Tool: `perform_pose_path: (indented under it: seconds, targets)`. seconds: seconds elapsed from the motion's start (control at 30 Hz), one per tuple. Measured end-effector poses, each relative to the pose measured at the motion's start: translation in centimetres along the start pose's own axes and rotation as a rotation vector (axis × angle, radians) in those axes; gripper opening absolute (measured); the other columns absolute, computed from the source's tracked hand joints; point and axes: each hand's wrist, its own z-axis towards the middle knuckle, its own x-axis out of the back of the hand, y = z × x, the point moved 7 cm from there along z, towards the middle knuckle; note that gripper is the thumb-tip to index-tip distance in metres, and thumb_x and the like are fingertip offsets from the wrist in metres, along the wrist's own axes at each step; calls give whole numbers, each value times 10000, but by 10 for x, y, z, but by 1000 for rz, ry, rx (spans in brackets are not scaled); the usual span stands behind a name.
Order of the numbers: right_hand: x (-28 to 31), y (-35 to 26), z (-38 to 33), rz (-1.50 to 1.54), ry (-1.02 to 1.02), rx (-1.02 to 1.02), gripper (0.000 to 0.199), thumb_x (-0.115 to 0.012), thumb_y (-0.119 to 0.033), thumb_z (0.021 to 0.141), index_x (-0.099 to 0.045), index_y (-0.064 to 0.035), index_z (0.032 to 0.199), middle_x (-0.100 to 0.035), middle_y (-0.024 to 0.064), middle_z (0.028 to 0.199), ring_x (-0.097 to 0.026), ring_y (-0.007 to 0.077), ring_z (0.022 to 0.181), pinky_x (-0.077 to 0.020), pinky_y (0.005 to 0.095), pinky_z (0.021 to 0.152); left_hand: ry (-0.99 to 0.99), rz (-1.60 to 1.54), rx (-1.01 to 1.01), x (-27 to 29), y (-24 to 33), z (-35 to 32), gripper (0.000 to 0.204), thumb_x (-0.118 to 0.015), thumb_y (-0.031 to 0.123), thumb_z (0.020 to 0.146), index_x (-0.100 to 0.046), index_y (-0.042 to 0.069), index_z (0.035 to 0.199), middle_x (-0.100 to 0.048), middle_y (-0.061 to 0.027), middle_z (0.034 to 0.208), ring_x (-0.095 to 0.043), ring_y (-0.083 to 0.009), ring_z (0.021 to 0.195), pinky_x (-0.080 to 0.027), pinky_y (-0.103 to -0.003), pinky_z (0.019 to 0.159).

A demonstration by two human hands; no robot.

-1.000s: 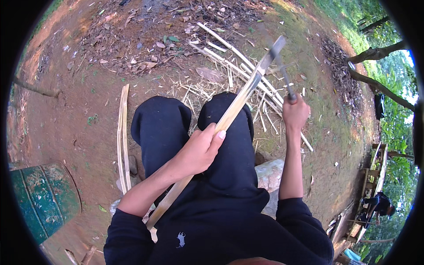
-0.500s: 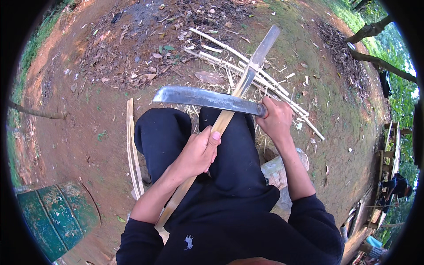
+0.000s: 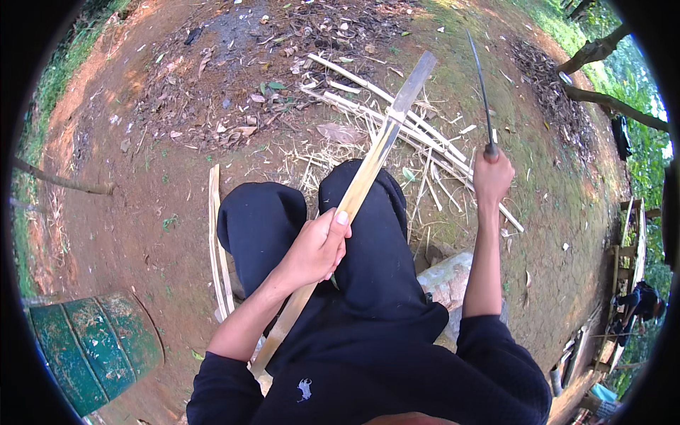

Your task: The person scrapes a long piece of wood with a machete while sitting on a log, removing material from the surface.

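My left hand (image 3: 316, 246) is closed round a long bamboo strip (image 3: 370, 168), which slants from beside my left hip up across my right thigh to beyond my knees. Most of the strip is pale and shaved; its far end is still dark greyish. In my right hand (image 3: 494, 177), held out to the right, is a machete (image 3: 481, 85) gripped by its handle. The blade points away from me and shows nearly edge-on, apart from the strip. Thin shavings (image 3: 315, 161) litter the ground just past my knees.
Several split bamboo strips (image 3: 397, 120) lie on the ground ahead. Two more strips (image 3: 218, 241) lie beside my left leg, and a log (image 3: 448, 283) is by my right thigh. A green drum (image 3: 95, 350) stands at lower left. Another person (image 3: 637, 304) is at the far right.
The machete was lying across the bamboo strip; my right hand has swung it out to the right and forward, away from it. My left hand has stayed on the strip.
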Motion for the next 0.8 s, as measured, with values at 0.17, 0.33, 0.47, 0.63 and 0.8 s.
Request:
perform_pose_path:
  seconds: [0.17,0.33,0.47,0.63,0.8]
  targets:
    - [15,-61,-69,183,-195,331,98,-672,-102,768,-601,-48,726,-618,99,616,-619,244,532,-457,421,534,-14,-11,15,-5,3,3,442,-310,371,1120,-485,13,930,-470,-21,553,-430,-82,352,-366,-238,351]
    - [8,-117,-95,-17,-213,704,197,-712,-79,647,-529,-86,718,-546,58,585,-593,262,526,-429,433,540,21,79,-5,-8,7,1,411,-328,332,1119,-486,9,921,-483,-27,552,-448,-88,358,-375,-251,353]
    - [-9,-104,-83,1,-260,690,215,-720,-87,664,-535,-93,775,-546,58,595,-605,276,551,-423,441,549,30,160,-46,-6,7,1,385,-342,308,1117,-486,9,922,-489,-30,552,-471,-96,364,-390,-263,357]
    - [-27,-55,-16,-81,-144,288,97,-693,-98,788,-617,-58,744,-634,134,609,-667,301,588,-502,441,564,35,171,-44,-4,4,-3,380,-347,308,1116,-484,9,923,-486,-31,551,-475,-101,363,-395,-265,357]
    - [4,-19,20,-73,48,80,168,-639,-124,865,-641,-17,736,-626,133,566,-620,264,490,-469,398,485,30,81,-38,0,3,0,396,-339,324,1117,-487,11,924,-472,-18,550,-462,-92,357,-386,-256,351]
